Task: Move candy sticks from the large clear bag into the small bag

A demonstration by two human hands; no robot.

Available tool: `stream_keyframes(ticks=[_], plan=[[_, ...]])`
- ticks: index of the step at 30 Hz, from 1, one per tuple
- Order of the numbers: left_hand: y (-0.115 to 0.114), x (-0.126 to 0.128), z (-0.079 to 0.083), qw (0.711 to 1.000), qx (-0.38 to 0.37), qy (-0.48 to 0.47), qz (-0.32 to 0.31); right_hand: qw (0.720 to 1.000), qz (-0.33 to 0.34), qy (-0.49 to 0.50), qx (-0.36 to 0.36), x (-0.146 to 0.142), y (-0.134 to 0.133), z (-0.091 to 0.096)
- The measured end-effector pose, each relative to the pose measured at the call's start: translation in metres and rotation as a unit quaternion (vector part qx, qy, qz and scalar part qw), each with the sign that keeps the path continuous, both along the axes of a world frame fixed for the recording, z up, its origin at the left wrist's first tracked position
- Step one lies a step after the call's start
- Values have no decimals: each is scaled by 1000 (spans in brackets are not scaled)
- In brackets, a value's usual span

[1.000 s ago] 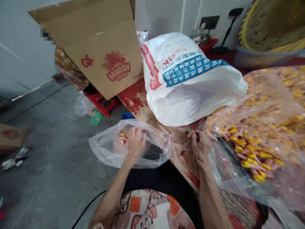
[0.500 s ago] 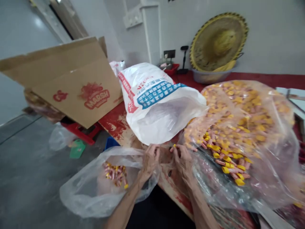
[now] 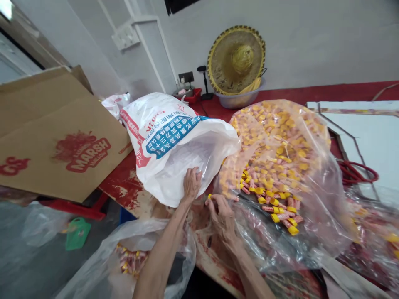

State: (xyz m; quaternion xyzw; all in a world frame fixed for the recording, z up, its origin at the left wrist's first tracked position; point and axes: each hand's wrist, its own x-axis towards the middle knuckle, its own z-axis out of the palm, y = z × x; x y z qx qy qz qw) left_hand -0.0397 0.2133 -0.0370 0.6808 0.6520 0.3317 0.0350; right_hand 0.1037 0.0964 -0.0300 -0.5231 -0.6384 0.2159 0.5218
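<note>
My left hand lies with fingers stretched flat against the open mouth of a white sack printed in red and blue. My right hand is closed in a pinch on a small yellow-ended wrapped candy just in front of a big clear bag of pink and yellow candies. Below my left forearm a smaller clear bag holds a few of the same candies.
A cardboard box marked MARSH stands at the left, over a red stool and a green scoop. The worn red tabletop carries the bags. A straw hat in a basin leans on the far wall; a red cable lies right.
The camera has tilted up and turned right. My left hand left the small clear bag and rose to the white sack's mouth. My right hand stayed pinched on a candy.
</note>
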Motion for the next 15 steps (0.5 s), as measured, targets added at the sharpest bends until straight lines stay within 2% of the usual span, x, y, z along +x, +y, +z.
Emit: stream_keyframes(ticks=[2, 6, 9, 11, 15], plan=[[2, 0, 3, 999, -23, -26, -3, 1000, 0, -11, 10, -1, -1, 0], [12, -6, 17, 994, -59, -95, -17, 997, 47, -59, -15, 0, -1, -1], [6, -17, 29, 988, -60, -138, -16, 999, 32, -7, -14, 2, -1, 1], [-15, -28, 33, 984, -63, -165, -20, 1000, 2, 17, -19, 4, 0, 3], [-87, -53, 39, 970, -101, -213, -54, 997, -33, 25, -69, 3, 3, 7]])
